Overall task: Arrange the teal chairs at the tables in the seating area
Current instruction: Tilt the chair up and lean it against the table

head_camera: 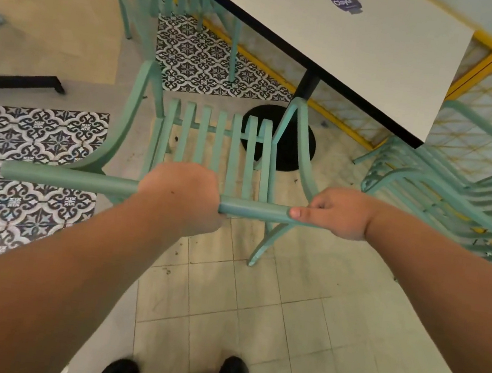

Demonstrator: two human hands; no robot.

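Teal chair (213,141) stands on the floor (268,314) facing the white worktop (365,55), its seat near the black base; left hand (180,191) and right hand (339,212) both grip its top rail.

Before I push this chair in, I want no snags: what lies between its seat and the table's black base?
Head view: only bare floor between the chair seat and the table base; both hands grip the top rail.

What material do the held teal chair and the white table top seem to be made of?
Teal chair: probably painted metal; thin slats, tubular top rail, matte, slightly worn coat. It might be moulded plastic.
Table top: likely laminate board; smooth, white, faintly glossy surface with a dark edge band.
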